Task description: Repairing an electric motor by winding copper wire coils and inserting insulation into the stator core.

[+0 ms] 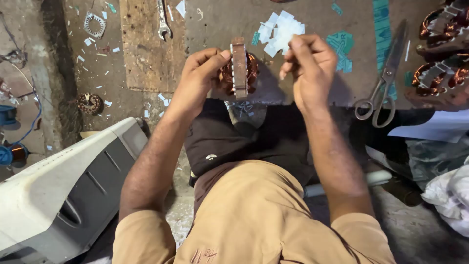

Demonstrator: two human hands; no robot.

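left hand (200,73) was closed round a small motor stator (239,71), thumb and fingers pinching its metal core on edge, copper windings showing on both sides of the core. stator was held up in the air over the lap, between the two hands. right hand (310,66) sat just beside the stator, apart from it, fingers curled inward with the tips drawn together; could not tell whether anything thin was pinched between them.

beyond the hands, on the floor: a heap of white paper slips (281,32), teal paper cut-offs (342,46) just to its right, and scissors (383,83) lying shut further right. a spanner (163,22) lay on a flat board (146,54) at upper left. more wound stators (439,58) were stacked at the far right edge. another small stator (89,103) sat on the floor at left, a bare metal ring (94,24) above it. a grey and white casing (63,190) lay by the left elbow.
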